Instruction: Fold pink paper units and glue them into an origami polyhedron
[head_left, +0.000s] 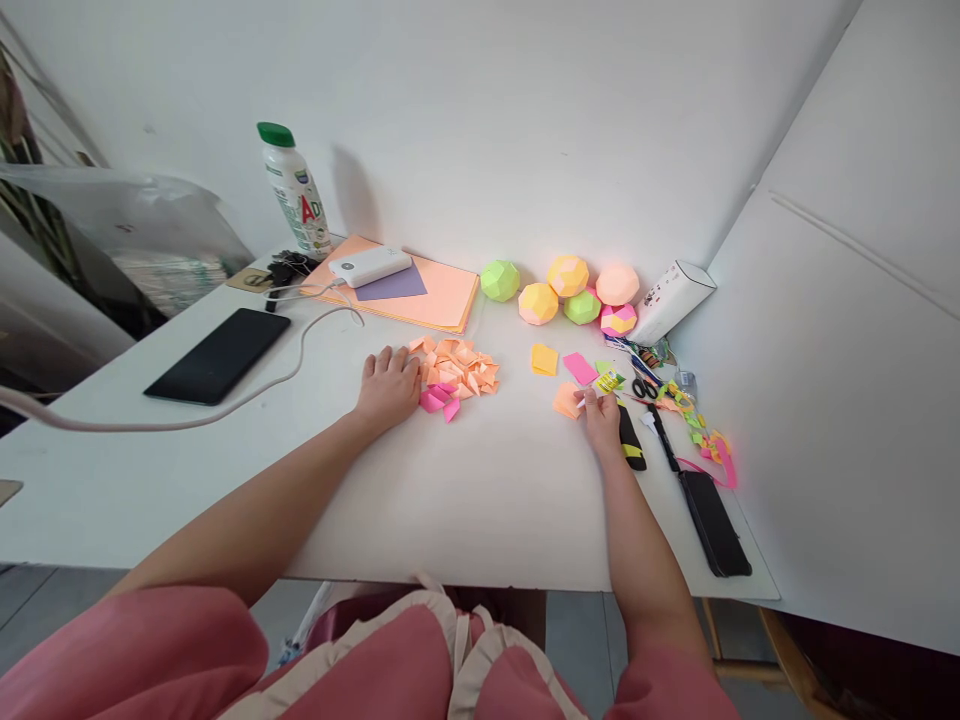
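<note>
My left hand lies flat on the table, fingers spread, touching the left side of a heap of folded peach paper pieces. A few folded pink pieces lie at the heap's near edge. In my right hand is a small yellow-and-green glue tube, its white nozzle pointing left over a peach paper stack. Just beyond it lie an orange paper stack, a pink paper stack and a partly covered green one. My fingers hide part of the tube.
Several faceted paper balls line the wall. Scissors, a black phone and paper scraps lie at right. At left are a tablet, a white cable, a power bank and a bottle.
</note>
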